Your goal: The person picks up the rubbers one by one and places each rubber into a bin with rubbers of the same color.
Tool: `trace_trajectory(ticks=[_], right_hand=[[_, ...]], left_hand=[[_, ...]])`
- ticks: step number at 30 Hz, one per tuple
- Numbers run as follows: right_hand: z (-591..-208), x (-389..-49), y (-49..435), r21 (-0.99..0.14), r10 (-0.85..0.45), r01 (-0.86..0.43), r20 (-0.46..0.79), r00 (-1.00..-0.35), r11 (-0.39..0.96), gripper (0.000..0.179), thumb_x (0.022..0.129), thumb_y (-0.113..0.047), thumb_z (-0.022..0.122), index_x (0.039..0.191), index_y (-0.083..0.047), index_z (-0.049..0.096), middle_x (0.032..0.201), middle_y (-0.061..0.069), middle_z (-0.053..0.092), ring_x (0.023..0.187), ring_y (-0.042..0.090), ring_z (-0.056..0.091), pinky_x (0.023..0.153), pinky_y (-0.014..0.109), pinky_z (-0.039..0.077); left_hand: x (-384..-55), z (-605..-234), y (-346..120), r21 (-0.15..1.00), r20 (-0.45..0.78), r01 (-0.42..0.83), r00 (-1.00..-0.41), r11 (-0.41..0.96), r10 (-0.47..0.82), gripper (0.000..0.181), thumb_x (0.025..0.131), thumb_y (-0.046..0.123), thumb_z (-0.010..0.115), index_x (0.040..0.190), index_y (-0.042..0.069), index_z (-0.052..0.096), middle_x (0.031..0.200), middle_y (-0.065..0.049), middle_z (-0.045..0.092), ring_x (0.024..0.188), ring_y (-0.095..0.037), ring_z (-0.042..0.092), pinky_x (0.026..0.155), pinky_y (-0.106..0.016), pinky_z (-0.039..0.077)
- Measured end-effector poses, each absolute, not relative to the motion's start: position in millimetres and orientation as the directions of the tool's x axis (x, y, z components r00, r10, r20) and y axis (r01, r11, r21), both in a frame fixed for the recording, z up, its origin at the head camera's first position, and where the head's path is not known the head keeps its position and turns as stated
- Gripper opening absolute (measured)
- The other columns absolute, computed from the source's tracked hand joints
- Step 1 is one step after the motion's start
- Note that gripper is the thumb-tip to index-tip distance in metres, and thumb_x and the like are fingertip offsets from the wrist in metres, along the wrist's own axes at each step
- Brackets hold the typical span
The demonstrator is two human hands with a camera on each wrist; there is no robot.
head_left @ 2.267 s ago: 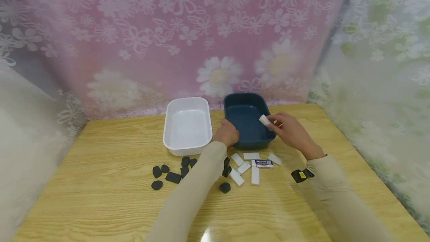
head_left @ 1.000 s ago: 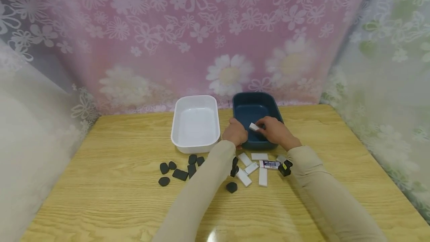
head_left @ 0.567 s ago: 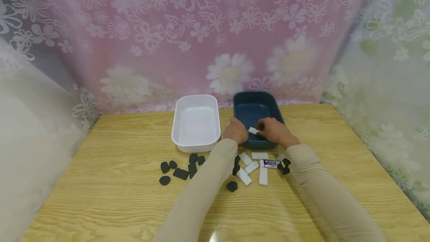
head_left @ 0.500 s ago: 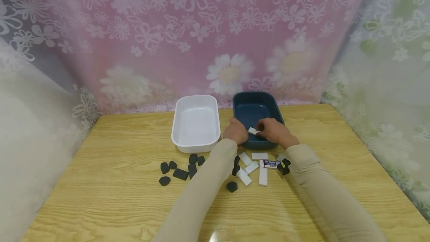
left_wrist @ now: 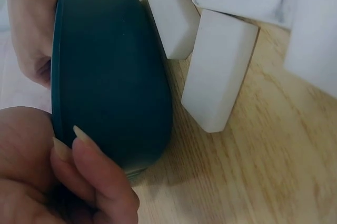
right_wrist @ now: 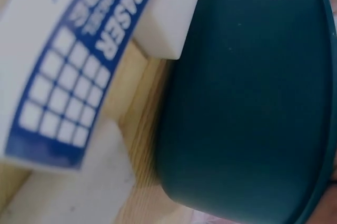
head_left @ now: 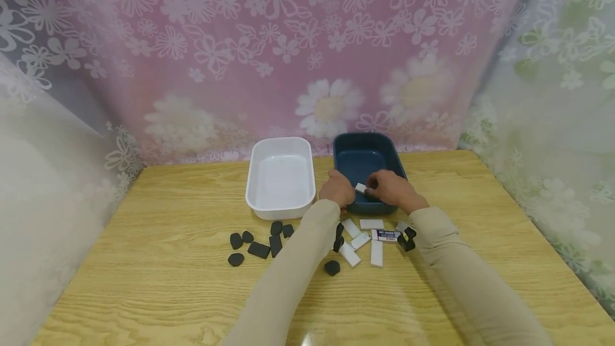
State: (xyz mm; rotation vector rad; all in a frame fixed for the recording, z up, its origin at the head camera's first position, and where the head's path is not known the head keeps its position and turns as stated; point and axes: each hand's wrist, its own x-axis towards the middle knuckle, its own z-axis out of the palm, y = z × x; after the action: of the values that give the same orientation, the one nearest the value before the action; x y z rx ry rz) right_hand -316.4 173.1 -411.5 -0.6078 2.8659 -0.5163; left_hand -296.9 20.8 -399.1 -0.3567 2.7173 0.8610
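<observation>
Looks like we're pretty early on. Our right hand has its grip pinched on one white block, low inside the blue tub; our left hand has its grip curled round the tub's rim. The loose white blocks and dark pieces in front of the tub remain on the bench.
</observation>
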Motion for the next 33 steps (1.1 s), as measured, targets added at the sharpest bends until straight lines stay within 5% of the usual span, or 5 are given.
trace_trajectory(ticks=[11, 18, 27, 33], right_hand=[[-410.7, -304.8, 189.8, -0.473, -0.441, -0.534, 0.302, -0.845, 0.701, 0.018, 0.095, -0.009, 0.059, 0.107, 0.001, 0.067, 0.104, 0.012, 0.057, 0.09, 0.026, 0.059, 0.078, 0.043, 0.049], [-401.0, -277.3, 218.5, -0.45, -0.379, -0.559, 0.431, -0.819, 0.696, 0.019, 0.094, -0.007, 0.059, 0.111, 0.0, 0.064, 0.111, 0.014, 0.054, 0.093, 0.03, 0.057, 0.078, 0.048, 0.048], [-405.9, -240.2, 241.6, -0.495, -0.274, -0.45, 0.388, -0.88, 0.743, 0.024, 0.097, -0.012, 0.055, 0.113, 0.005, 0.058, 0.103, 0.015, 0.056, 0.084, 0.026, 0.055, 0.073, 0.046, 0.049], [-413.7, -218.2, 247.1, -0.528, -0.32, -0.345, 0.141, -0.937, 0.776, 0.037, 0.099, -0.027, 0.053, 0.121, 0.003, 0.053, 0.109, 0.015, 0.054, 0.086, 0.022, 0.055, 0.072, 0.04, 0.048]], left_hand=[[-303.3, -399.6, 20.9, 0.494, -0.32, -0.284, -0.938, 0.822, -0.132, 0.06, 0.088, 0.025, 0.065, 0.133, 0.002, 0.032, 0.07, -0.009, 0.06, 0.038, -0.015, 0.052, 0.041, -0.026, 0.045], [-302.5, -400.2, 20.3, 0.477, -0.324, -0.288, -0.936, 0.83, -0.138, 0.059, 0.087, 0.024, 0.066, 0.131, 0.002, 0.032, 0.074, -0.012, 0.061, 0.039, -0.014, 0.052, 0.04, -0.025, 0.044], [-301.1, -400.5, 18.4, 0.484, -0.328, -0.291, -0.935, 0.825, -0.137, 0.055, 0.088, 0.024, 0.065, 0.127, 0.003, 0.034, 0.072, -0.01, 0.06, 0.042, -0.015, 0.052, 0.041, -0.026, 0.044], [-298.8, -399.4, 21.1, 0.5, -0.313, -0.29, -0.939, 0.816, -0.142, 0.052, 0.086, 0.023, 0.067, 0.123, 0.003, 0.037, 0.073, -0.01, 0.06, 0.045, -0.016, 0.055, 0.042, -0.026, 0.045]])
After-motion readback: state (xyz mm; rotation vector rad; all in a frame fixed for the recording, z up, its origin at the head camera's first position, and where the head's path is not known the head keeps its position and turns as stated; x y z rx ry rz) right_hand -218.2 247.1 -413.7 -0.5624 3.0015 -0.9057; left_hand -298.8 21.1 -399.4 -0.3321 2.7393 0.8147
